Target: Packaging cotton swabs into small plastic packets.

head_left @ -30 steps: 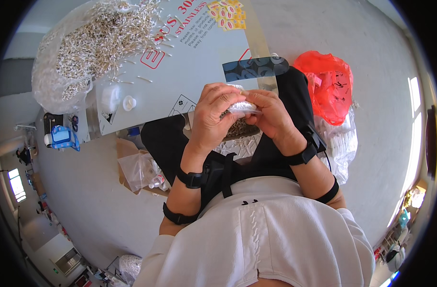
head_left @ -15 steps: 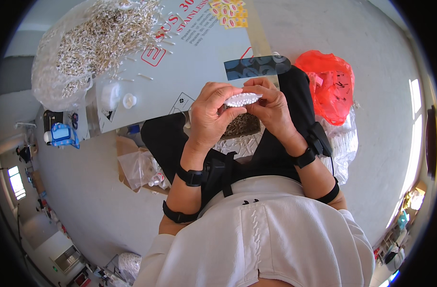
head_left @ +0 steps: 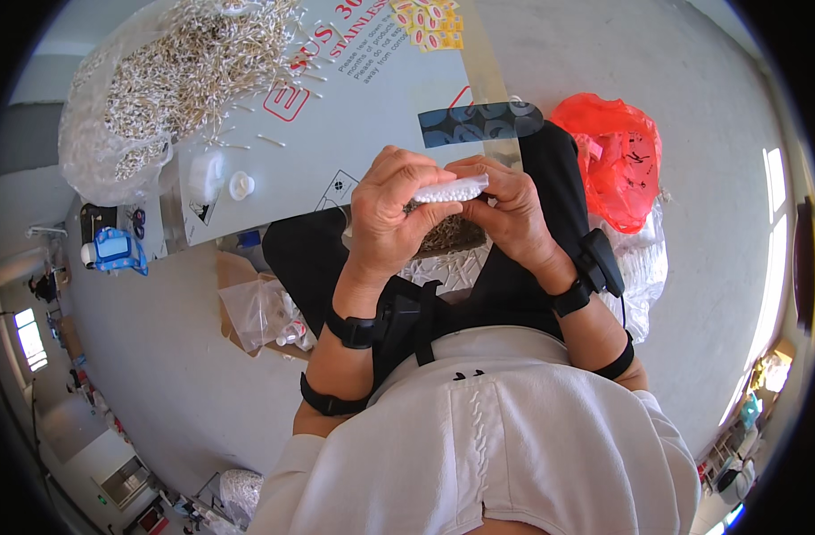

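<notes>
Between my two hands is a small clear plastic pack of cotton swabs (head_left: pixel 450 191), its white tips showing in a row toward me. My left hand (head_left: pixel 389 209) grips the left end, thumb below and fingers above. At the other end my right hand (head_left: pixel 514 212) pinches the pack, with clear film standing up beside its fingers. Behind and below the hands, a container of brownish sticks (head_left: pixel 452 234) shows in part between my legs. Loose white swabs (head_left: pixel 443 269) lie just nearer to me. The hands hide part of the container.
A large clear bag spilling cotton swabs (head_left: pixel 193 80) covers the table's (head_left: pixel 336 116) far left. Small yellow packets (head_left: pixel 430 25), a dark film strip (head_left: pixel 479 125) and a white round lid (head_left: pixel 241 185) lie there too. A red plastic bag (head_left: pixel 617 160) stands at right, a cardboard box (head_left: pixel 238 308) at lower left.
The pack has tilted, its right end rising slightly, and more clear film shows along its upper edge. My right hand has shifted a little. Both hands keep their hold.
</notes>
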{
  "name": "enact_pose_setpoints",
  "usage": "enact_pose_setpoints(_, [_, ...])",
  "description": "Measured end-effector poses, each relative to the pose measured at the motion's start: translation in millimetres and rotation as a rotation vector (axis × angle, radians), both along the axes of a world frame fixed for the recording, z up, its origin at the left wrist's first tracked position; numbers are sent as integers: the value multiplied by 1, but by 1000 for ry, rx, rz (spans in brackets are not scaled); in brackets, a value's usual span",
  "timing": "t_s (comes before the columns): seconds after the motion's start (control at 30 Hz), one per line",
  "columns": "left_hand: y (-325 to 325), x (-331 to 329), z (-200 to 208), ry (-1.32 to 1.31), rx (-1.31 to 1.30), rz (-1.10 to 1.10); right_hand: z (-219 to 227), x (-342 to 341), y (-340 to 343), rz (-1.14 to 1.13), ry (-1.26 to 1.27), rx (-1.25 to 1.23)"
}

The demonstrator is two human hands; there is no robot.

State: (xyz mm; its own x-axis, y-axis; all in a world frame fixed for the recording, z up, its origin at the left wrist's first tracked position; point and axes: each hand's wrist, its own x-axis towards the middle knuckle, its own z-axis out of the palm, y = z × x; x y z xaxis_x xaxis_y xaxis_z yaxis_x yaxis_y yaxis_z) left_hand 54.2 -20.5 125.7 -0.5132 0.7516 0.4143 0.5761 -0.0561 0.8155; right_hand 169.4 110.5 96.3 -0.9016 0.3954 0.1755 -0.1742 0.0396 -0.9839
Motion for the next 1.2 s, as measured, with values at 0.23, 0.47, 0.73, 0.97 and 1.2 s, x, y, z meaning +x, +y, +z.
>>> enact_pose_setpoints(0.23, [3,0,-15,-237,30,22,-11,1,0,-31,-132,-208])
enact_pose_setpoints(0.47, [9,3,-49,-837,67,88,-36,-14,4,-69,-172,-266])
enact_pose_setpoints(0.73, [19,1,-102,-905,116,162,-78,-26,12,-78,-244,-315])
enact_pose_setpoints(0.97, [12,-10,-109,-826,-18,111,-78,-21,19,-39,-186,-318])
enact_pose_setpoints(1.2, [15,-12,-101,-396,-143,76,-68,-20,20,-54,-220,30])
